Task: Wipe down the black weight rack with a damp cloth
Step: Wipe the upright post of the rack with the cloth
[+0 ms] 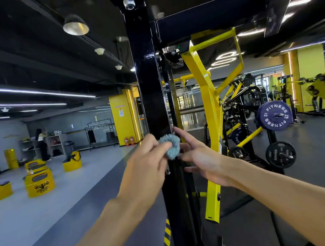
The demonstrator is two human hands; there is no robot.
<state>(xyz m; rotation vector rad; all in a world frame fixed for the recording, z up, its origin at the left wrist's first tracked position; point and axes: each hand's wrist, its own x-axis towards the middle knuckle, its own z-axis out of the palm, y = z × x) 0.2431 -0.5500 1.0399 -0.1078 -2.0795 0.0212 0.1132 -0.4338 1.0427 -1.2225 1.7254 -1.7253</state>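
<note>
The left hand reaches forward from the lower left with its forearm angled up and its back to the camera. Its fingers are curled round a bunched, fluffy blue-grey cloth, pinching it against the right-hand part of the upright post of the black weight rack. The right hand comes in from the lower right on a long, nearly straight arm. It holds nothing: the fingers are straight and spread, the index finger points up and left to the post's right edge just beside the cloth, and the thumb points left, lower down. The two hands are close together, with the cloth between them at about mid-height of the post. The glossy post runs from the near floor to the top of the view, where a black crossbeam goes off to the right. Just right of the post and behind it stands a yellow machine frame. Farther right are a purple weight plate marked FITNESS and, below it, a black plate. On the grey floor to the left sit yellow boxes, and far off a person stands by some shelves.
</note>
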